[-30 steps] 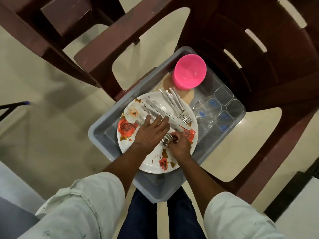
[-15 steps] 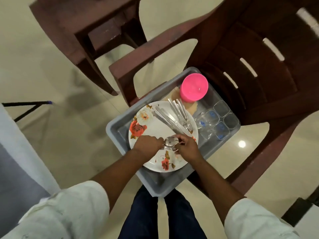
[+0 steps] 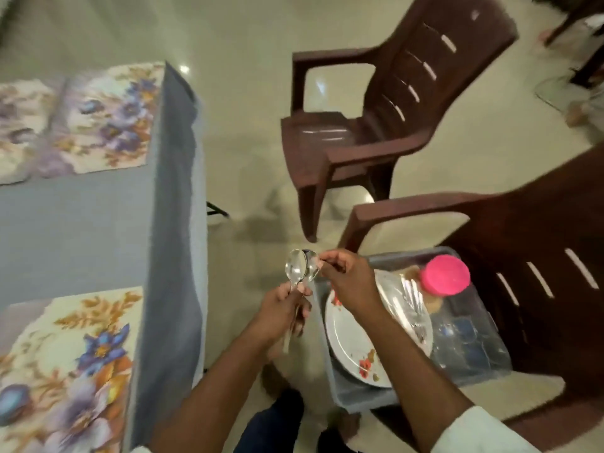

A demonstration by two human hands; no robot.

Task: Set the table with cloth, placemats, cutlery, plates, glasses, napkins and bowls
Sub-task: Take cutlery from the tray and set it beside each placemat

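Head view: left hand [image 3: 281,313] fisted round handles of shiny metal spoons [image 3: 300,268], bowls up, over the floor between grey-clothed table [image 3: 75,220] and grey plastic tub [image 3: 353,398]. Right hand [image 3: 348,279] fingertips pinch a spoon bowl, probably the rear one; blurry. Floral white plate [image 3: 351,341] lies in tub.

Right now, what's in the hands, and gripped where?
Spoons. The left hand grips the handles; the right hand has its fingers on the bowl ends.
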